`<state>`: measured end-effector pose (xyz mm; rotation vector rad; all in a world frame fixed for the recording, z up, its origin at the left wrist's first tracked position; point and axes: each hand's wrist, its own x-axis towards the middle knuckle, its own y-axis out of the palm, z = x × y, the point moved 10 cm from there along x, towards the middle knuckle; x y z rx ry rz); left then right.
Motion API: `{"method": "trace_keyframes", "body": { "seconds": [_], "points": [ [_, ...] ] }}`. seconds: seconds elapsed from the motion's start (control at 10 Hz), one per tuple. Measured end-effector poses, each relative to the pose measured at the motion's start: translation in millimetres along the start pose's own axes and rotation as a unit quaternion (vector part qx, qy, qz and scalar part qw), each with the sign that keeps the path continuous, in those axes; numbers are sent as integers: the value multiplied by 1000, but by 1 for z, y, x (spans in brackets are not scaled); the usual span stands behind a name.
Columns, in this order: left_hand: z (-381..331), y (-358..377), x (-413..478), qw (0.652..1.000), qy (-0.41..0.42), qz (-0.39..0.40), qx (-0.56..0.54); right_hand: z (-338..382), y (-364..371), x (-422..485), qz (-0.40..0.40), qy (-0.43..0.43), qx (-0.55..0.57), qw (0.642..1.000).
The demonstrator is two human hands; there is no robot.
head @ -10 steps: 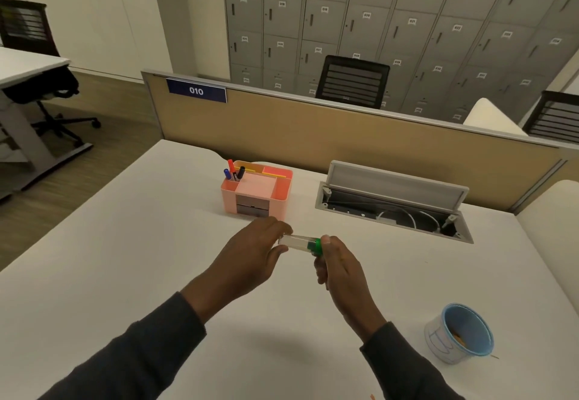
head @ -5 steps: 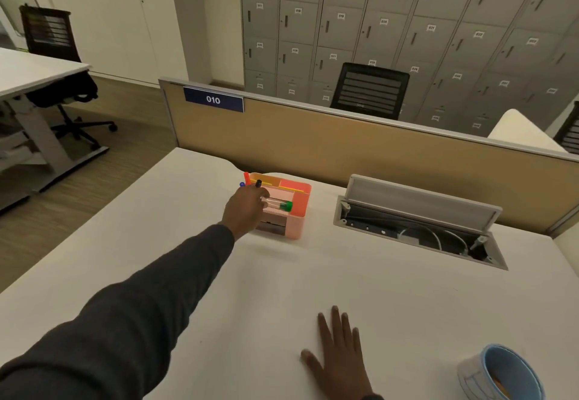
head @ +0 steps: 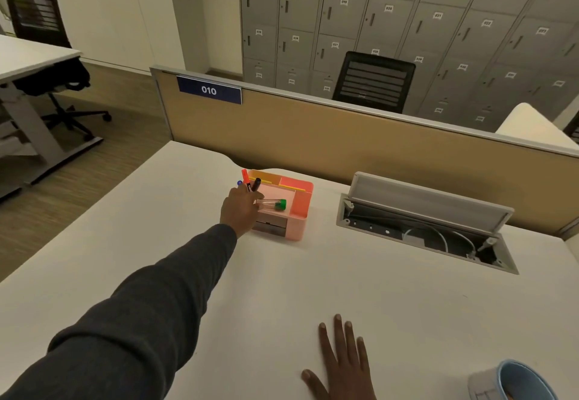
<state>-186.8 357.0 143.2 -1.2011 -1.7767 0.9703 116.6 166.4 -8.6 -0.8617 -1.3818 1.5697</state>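
Observation:
My left hand [head: 239,210] reaches far across the white desk [head: 175,243] and pinches a clear tube with a green cap [head: 272,204] by its uncapped end. The tube lies level over the top of a pink desk organizer [head: 294,214], cap pointing right. Red, black and blue markers [head: 250,183] stand in the organizer's back left slot, right behind my fingers. My right hand [head: 340,365] lies flat on the desk near the front edge, fingers spread, holding nothing.
An open cable tray [head: 423,233] with its lid raised is sunk into the desk to the right of the organizer. A blue-rimmed paper cup [head: 513,382] stands at the front right corner. A tan divider panel [head: 344,136] closes off the desk's far side.
One second ago both hands held the tube mid-desk. My left hand has carried it out over the organizer, and my right hand has let go and dropped flat on the desk.

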Motion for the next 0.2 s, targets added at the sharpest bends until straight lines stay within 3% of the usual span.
{"method": "trace_keyframes", "body": {
  "seconds": [0.1, 0.2],
  "points": [
    [0, -2, -1, 1000, -3, 15, -10, 1, -1, 1, -7, -1, 8, 1000],
    [-1, -5, -8, 999, -10, -21, -29, 4, -2, -1, -38, -21, 10, 999]
  ]
}}
